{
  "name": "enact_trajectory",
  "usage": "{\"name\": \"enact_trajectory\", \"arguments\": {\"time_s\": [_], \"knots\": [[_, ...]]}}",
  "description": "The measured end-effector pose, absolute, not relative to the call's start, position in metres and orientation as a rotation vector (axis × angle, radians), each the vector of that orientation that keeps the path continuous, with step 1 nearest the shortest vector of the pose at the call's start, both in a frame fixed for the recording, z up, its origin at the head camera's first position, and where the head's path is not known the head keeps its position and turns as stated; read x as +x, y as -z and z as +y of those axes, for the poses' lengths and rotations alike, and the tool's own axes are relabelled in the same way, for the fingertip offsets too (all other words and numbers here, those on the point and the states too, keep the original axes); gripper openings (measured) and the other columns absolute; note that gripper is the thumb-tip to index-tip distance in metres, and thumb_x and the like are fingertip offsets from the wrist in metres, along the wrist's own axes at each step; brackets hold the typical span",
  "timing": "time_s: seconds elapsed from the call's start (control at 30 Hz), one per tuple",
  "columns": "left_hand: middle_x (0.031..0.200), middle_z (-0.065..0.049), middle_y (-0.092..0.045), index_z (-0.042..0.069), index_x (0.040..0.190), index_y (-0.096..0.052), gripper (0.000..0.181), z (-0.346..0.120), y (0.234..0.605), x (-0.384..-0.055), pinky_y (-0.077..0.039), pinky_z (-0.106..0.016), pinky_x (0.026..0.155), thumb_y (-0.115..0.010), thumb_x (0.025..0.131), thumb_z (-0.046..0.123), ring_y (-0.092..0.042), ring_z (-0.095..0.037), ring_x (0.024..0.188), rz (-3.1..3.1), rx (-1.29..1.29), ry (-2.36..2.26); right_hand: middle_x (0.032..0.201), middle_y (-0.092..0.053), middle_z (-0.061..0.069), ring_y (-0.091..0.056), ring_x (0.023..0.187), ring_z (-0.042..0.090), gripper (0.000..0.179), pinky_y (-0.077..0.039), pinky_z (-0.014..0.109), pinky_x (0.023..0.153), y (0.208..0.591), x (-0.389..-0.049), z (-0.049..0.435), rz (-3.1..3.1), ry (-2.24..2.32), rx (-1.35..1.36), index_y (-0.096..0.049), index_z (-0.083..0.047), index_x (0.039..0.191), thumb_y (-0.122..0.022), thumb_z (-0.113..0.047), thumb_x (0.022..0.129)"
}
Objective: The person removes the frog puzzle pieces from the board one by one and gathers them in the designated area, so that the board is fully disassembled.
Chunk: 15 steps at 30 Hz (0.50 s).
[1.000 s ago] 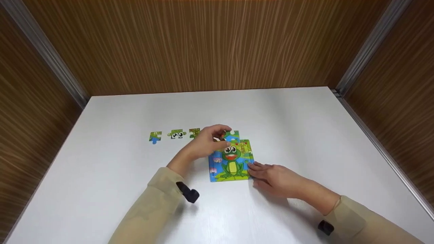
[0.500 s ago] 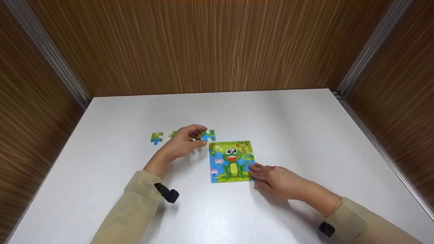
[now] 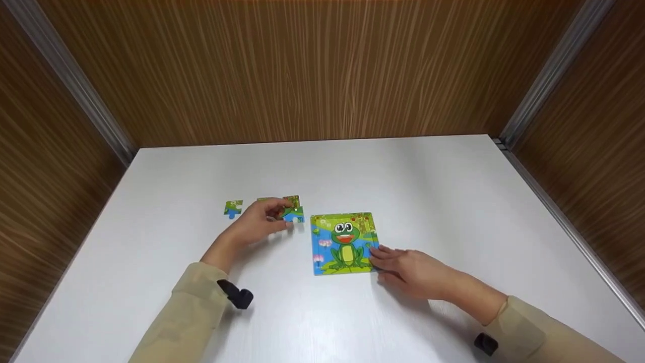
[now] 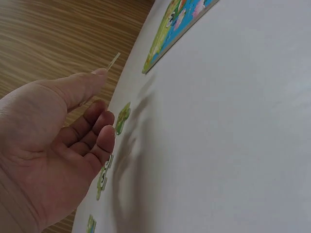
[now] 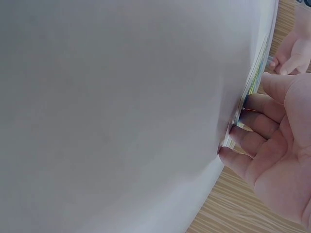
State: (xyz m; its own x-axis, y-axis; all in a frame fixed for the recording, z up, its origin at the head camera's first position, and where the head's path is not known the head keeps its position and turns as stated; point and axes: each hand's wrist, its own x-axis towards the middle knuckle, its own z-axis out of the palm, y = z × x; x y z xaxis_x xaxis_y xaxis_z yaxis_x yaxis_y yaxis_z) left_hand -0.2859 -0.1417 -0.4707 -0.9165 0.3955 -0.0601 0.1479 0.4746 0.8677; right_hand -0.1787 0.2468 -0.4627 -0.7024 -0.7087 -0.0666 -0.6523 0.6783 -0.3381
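White worktop [image 3: 428, 196] below: left hand [image 3: 254, 223] pinches a puzzle piece [image 3: 296, 214] left of the frog board [image 3: 346, 249] (a light, level grip seems best); right hand [image 3: 413, 272], fingers extended, touches the board's edge.

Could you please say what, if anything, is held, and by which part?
The left hand pinches a puzzle piece by the edge nearest the palm; the right hand only touches the frog board.

Puzzle pieces [image 3: 232, 208] on the table [image 3: 433, 186], left of the board [image 3: 345, 244]
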Motion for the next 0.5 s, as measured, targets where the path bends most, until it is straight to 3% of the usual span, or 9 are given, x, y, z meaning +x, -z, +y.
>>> {"name": "enact_trajectory", "arguments": {"time_s": [0.5], "knots": [[0.121,-0.008,-0.065,0.013,0.141,-0.068,0.045,-0.15,0.486,-0.286,-0.048,-0.042,0.097,-0.078,0.097,0.013,-0.058,-0.026,0.11,2.487,0.481,-1.4,0.158,-0.051,0.014,-0.048,0.146,0.033,0.049,-0.044,0.056,0.112,0.458,-0.178,0.246,2.69,0.433,-1.062,-0.056,-0.001,0.151,-0.062,-0.025,0.108]]}}
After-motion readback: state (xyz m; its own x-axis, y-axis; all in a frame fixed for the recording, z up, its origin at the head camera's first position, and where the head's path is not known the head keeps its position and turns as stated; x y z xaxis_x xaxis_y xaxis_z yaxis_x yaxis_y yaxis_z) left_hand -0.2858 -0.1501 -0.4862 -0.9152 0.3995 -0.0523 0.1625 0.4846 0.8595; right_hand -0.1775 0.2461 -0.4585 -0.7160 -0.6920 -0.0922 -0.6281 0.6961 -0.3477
